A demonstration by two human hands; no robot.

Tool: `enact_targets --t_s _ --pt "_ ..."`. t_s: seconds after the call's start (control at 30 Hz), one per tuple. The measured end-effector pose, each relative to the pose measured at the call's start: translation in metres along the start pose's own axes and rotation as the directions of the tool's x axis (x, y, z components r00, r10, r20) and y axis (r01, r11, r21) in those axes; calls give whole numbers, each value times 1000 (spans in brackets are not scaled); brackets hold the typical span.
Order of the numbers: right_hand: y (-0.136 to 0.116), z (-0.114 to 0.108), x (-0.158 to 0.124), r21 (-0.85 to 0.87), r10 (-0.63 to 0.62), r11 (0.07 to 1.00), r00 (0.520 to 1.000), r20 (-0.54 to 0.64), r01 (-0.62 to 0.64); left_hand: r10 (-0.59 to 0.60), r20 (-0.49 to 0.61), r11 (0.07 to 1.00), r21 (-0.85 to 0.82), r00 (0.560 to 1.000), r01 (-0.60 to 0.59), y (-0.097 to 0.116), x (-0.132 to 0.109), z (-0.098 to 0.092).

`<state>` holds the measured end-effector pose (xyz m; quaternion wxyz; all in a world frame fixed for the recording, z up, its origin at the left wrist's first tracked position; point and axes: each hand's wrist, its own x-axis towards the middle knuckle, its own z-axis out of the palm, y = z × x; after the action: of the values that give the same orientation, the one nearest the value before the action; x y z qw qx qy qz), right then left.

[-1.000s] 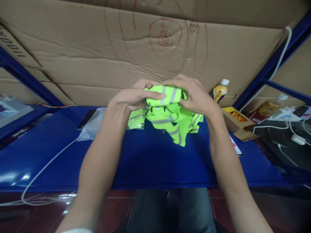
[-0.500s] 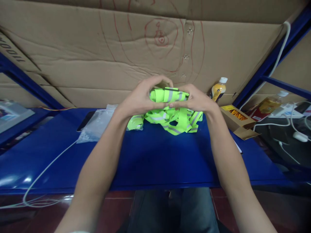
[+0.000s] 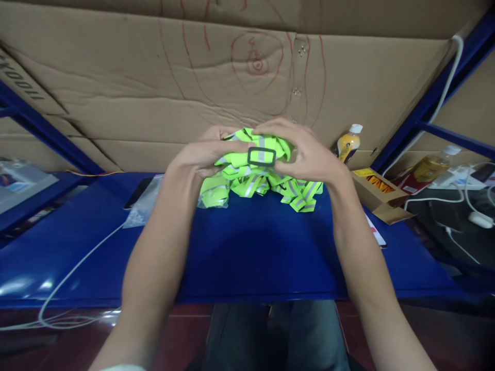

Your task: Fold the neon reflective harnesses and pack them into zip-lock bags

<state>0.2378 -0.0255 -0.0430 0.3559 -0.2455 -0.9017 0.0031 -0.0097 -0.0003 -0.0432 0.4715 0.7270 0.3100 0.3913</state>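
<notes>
Bunched between my two hands is a neon-yellow reflective strap [image 3: 242, 159] with grey stripes. A dark rectangular buckle [image 3: 262, 156] lies on its near face. My left hand [image 3: 207, 154] grips the bundle from the left, thumb pointing at the buckle. From the right, my right hand [image 3: 301, 147] curls around it, fingers over the top and thumb by the buckle. Below them, more yellow straps [image 3: 303, 195] lie loose on the blue shelf [image 3: 263, 252]. A yellow bundle in clear plastic [image 3: 214, 193] sits under my left hand.
A clear plastic bag [image 3: 145, 203] and a dark phone [image 3: 137, 193] lie left. On the right stand a juice bottle [image 3: 348, 143] and an open carton [image 3: 382, 193], near another phone [image 3: 376, 232]. A cardboard panel [image 3: 135, 77] rises behind; a white cable [image 3: 83, 255] crosses the left side.
The strap bundle has been turned, bringing the buckle from its top to the near face. My left hand has shifted left, and my right fingers have moved over the top.
</notes>
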Motion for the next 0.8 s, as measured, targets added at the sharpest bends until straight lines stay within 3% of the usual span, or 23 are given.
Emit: enact_targets --t_s 0.07,0.13,0.27,0.47,0.57,0.67,0.73,0.8 --pt "-1 -2 -1 120 0 993 999 52 -7 39 -47 998 48 998 -37 4 -3 -2" --pt "-3 -4 -1 199 35 979 998 48 -44 165 -52 965 215 985 -150 10 -7 0" --pt "-2 -1 -1 229 111 968 994 -18 -104 315 45 831 470 948 -298 22 -11 8" --pt "9 7 -1 316 82 944 995 51 -94 430 79 712 582 899 -392 25 -18 12" --pt "11 8 -2 387 118 913 992 45 -126 530 75 646 609 845 -460 17 -13 11" --pt "11 9 -2 399 194 898 981 12 -183 601 21 675 522 799 -522 2 -1 8" --pt "11 10 -2 397 207 899 978 -7 -187 540 16 772 389 841 -503 -11 8 7" --pt "12 11 -1 384 196 907 980 -18 -174 394 30 883 266 918 -388 -21 14 9"
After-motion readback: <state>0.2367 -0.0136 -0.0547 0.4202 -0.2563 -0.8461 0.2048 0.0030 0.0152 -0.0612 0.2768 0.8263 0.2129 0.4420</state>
